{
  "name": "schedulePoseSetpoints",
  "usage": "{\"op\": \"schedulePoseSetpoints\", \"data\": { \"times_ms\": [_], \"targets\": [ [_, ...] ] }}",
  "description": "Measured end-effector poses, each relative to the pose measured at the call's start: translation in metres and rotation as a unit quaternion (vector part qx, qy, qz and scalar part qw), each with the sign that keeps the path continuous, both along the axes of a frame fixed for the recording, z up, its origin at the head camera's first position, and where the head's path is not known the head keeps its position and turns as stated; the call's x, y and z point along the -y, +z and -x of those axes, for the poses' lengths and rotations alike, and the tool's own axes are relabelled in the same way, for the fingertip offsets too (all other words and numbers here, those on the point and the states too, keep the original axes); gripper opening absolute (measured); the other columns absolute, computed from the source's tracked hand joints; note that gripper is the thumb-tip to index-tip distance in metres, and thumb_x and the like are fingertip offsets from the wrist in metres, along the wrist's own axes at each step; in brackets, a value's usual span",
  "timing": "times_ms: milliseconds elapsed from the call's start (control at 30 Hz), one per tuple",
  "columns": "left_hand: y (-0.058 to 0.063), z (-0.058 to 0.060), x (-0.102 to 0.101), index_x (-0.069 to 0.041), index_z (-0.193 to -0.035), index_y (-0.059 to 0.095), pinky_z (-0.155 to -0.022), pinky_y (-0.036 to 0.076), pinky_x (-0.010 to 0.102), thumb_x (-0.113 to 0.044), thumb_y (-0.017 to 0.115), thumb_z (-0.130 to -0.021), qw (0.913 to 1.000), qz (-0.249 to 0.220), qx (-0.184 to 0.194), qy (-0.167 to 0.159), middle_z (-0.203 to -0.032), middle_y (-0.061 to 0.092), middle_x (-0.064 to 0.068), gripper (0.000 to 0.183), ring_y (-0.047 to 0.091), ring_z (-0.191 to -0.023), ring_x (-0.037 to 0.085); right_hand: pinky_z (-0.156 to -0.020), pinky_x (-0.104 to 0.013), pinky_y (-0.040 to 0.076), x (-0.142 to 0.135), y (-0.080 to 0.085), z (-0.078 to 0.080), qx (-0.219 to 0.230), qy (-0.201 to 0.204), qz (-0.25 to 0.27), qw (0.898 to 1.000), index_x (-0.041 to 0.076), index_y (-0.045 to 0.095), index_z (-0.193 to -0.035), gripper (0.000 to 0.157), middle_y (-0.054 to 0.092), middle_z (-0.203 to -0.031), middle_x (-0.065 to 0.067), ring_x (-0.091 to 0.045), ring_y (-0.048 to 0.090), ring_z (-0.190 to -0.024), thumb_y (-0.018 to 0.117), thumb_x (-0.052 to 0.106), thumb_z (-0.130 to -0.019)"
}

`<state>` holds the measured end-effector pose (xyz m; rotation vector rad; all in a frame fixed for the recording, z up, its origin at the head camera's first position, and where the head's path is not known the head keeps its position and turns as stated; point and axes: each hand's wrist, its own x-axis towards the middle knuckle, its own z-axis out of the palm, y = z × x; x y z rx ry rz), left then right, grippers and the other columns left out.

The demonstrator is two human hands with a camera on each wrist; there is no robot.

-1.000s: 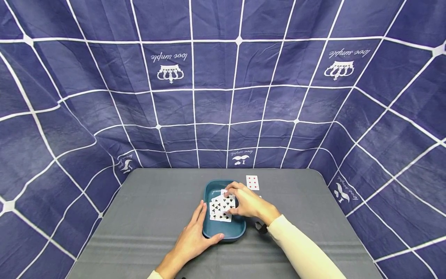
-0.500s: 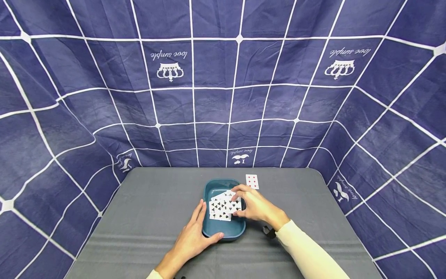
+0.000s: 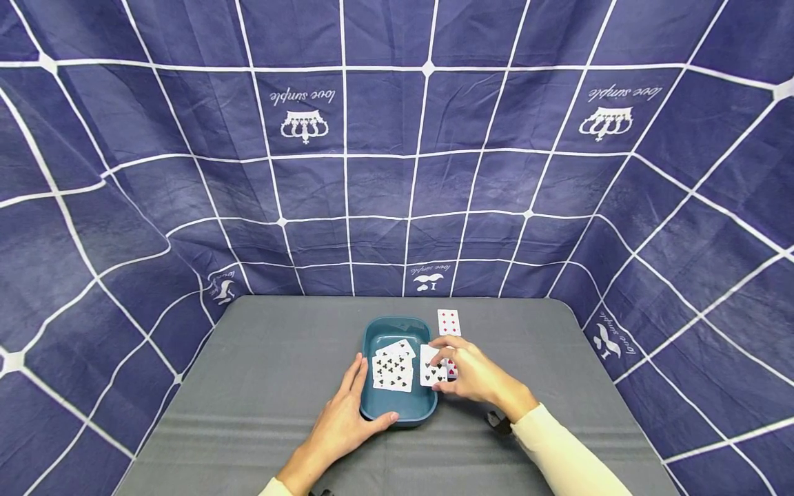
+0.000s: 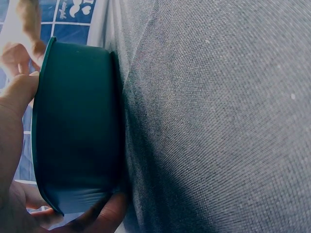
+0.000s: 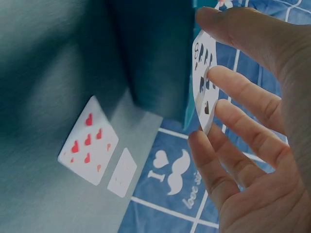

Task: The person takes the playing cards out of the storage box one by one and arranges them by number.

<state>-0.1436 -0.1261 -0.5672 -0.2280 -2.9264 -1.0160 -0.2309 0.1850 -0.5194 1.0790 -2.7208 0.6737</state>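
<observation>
A teal plastic bin (image 3: 400,413) sits on the grey table. My left hand (image 3: 340,420) grips its near-left corner, thumb over the near rim and fingers along the left wall, as the left wrist view (image 4: 24,92) also bears out. Several black-suit playing cards (image 3: 392,372) lie overlapped inside, a club card on top. Over the bin's right rim, my right hand (image 3: 468,368) pinches a playing card (image 5: 203,80) by its opposite edges between thumb and fingertips. The card's face carries black spades and an 8 in its corner.
To the right of the bin a heart card (image 5: 90,143) lies face up on the table, partly hidden by my right hand in the head view. Beyond it lies a six of diamonds (image 3: 449,322). A blue grid-patterned cloth (image 3: 384,186) hangs behind and at the sides.
My right hand has lifted the spade card off the pile and carried it rightward to the bin's right rim. The left hand keeps its hold on the bin.
</observation>
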Motion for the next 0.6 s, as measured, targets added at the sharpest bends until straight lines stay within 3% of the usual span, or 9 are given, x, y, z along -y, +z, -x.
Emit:
{"op": "schedulePoseSetpoints", "data": {
  "times_ms": [333,600],
  "targets": [
    [-0.003,0.000,0.000,-0.007,-0.183,0.035,-0.109,0.062,0.071,-0.075,0.094,-0.086,1.0000,-0.004,-0.002,0.001,-0.195,0.030,0.011,0.133,0.072,-0.142,0.054,-0.109,-0.051,0.065,-0.026,-0.009,-0.013,0.017,-0.017,-0.007,1.000,0.019,0.087,-0.110,0.031,0.076,-0.149,-0.007,-0.035,0.077,-0.135,0.105,0.025,-0.086],
    [-0.003,0.000,0.001,-0.007,-0.184,0.035,-0.108,0.061,0.071,-0.073,0.095,-0.086,1.0000,-0.008,-0.002,-0.001,-0.195,0.029,0.011,0.132,0.072,-0.140,0.055,-0.109,-0.052,0.064,-0.039,-0.014,-0.024,0.015,-0.018,0.004,1.000,0.016,0.086,-0.109,0.032,0.077,-0.147,-0.011,-0.034,0.078,-0.131,0.105,0.022,-0.085]
  ]
}}
